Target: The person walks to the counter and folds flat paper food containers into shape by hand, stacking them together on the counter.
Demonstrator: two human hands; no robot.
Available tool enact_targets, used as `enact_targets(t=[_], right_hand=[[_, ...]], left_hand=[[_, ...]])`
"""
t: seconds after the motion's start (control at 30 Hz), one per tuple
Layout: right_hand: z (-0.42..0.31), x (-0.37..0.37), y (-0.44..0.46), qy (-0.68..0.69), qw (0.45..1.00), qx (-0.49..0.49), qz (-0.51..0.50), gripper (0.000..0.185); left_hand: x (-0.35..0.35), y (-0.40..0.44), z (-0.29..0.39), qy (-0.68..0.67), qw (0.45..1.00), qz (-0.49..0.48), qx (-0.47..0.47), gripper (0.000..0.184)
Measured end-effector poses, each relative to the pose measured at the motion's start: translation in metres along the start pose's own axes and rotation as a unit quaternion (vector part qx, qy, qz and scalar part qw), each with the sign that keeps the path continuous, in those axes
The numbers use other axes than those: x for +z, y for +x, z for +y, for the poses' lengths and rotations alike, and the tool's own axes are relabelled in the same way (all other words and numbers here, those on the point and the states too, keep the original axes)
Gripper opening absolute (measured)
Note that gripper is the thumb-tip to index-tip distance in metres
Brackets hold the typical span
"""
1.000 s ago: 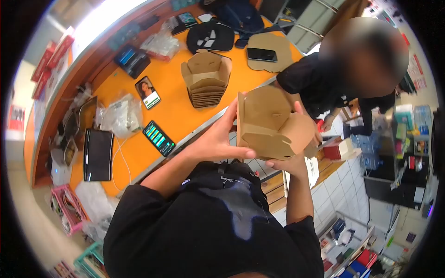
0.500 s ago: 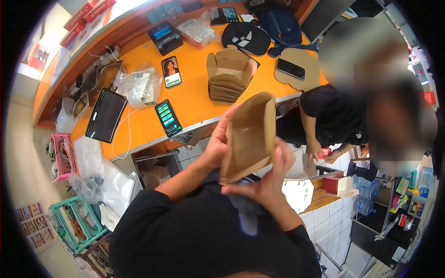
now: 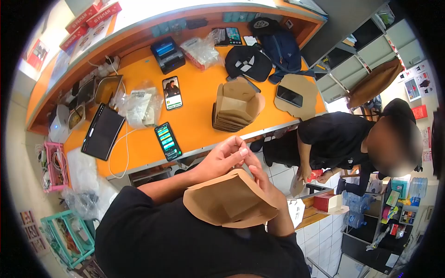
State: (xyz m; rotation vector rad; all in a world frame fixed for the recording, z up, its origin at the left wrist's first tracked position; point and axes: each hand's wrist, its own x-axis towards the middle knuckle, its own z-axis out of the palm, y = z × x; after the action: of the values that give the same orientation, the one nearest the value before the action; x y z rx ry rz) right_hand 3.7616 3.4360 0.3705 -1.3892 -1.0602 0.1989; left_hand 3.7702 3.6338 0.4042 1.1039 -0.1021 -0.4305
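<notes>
In front of our black shirt (image 3: pixel 176 241), off the front edge of the orange tabletop (image 3: pixel 199 104), an open brown cardboard box (image 3: pixel 227 199) is showing us its hollow inside. Our left hand (image 3: pixel 222 161) is curling just beyond its far rim, thumb and fingers bunching together, while our right hand (image 3: pixel 268 186) is lying along its right side; the box is partly hiding both, so we cannot tell whether either hand's fingers are gripping it. Near the tabletop's front edge, a nested stack of brown cardboard boxes (image 3: pixel 236 107) is standing, and a black phone with coloured bars on its screen (image 3: pixel 168 141) is lying farther left.
</notes>
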Motion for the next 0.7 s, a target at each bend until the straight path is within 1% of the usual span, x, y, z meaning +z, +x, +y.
enact_targets(t=[0.07, 0.1, 0.13, 0.17, 0.2, 0.23, 0.27, 0.3, 0.37, 0.4, 0.5, 0.53, 0.57, 0.63, 0.7], right_hand=[[0.001, -0.003, 0.007, 0.013, 1.000, 0.015, -0.021, 0.096], [-0.006, -0.004, 0.013, 0.085, 0.995, 0.038, -0.043, 0.098], [-0.017, -0.004, 0.020, 0.158, 0.984, 0.061, -0.063, 0.100], [-0.023, -0.003, 0.023, 0.229, 0.966, 0.083, -0.082, 0.101], [-0.015, -0.004, 0.020, 0.230, 0.967, 0.076, -0.080, 0.105], [-0.013, -0.006, 0.018, 0.231, 0.968, 0.077, -0.065, 0.105], [-0.013, -0.008, 0.017, 0.232, 0.969, 0.075, -0.048, 0.105], [-0.011, -0.009, 0.015, 0.230, 0.970, 0.071, -0.033, 0.104], [0.001, -0.008, 0.015, 0.204, 0.975, 0.065, 0.052, 0.115], [0.005, -0.008, 0.019, 0.190, 0.975, 0.064, 0.094, 0.120], [-0.012, -0.010, 0.027, 0.097, 0.953, 0.186, 0.218, 0.137], [-0.005, -0.016, 0.030, 0.031, 0.964, 0.168, 0.205, 0.139], [0.003, -0.021, 0.033, -0.036, 0.969, 0.149, 0.195, 0.141], [-0.007, -0.040, 0.066, -0.171, 0.970, 0.083, 0.150, 0.140], [-0.008, -0.065, 0.082, -0.052, 0.976, 0.126, 0.170, 0.139]], left_hand=[[-0.013, -0.003, 0.010, 0.027, 0.999, 0.030, 0.007, 0.018], [-0.018, -0.005, 0.015, 0.038, 0.998, 0.046, 0.008, 0.018], [-0.023, -0.003, 0.017, 0.014, 0.999, 0.042, 0.018, 0.019], [-0.038, -0.005, 0.020, -0.011, 1.000, -0.006, -0.012, 0.024], [-0.052, -0.007, 0.020, -0.059, 0.996, -0.048, -0.036, 0.030], [-0.066, -0.008, 0.017, -0.106, 0.989, -0.090, -0.059, 0.037], [-0.087, -0.008, 0.005, -0.147, 0.975, -0.152, -0.064, 0.057], [-0.087, -0.012, 0.009, -0.117, 0.984, -0.132, -0.025, 0.057], [-0.083, -0.027, 0.014, -0.058, 0.993, -0.090, 0.055, 0.058], [-0.092, -0.027, 0.015, -0.076, 0.979, -0.176, 0.074, 0.092], [-0.076, -0.012, 0.019, 0.079, 0.970, -0.156, 0.169, 0.133], [-0.074, -0.004, 0.029, 0.146, 0.962, -0.170, 0.153, 0.143], [-0.069, 0.007, 0.039, 0.182, 0.958, -0.146, 0.168, 0.139], [-0.059, 0.029, 0.057, 0.250, 0.945, -0.095, 0.191, 0.132], [-0.058, 0.049, 0.082, 0.251, 0.942, -0.107, 0.196, 0.125]])
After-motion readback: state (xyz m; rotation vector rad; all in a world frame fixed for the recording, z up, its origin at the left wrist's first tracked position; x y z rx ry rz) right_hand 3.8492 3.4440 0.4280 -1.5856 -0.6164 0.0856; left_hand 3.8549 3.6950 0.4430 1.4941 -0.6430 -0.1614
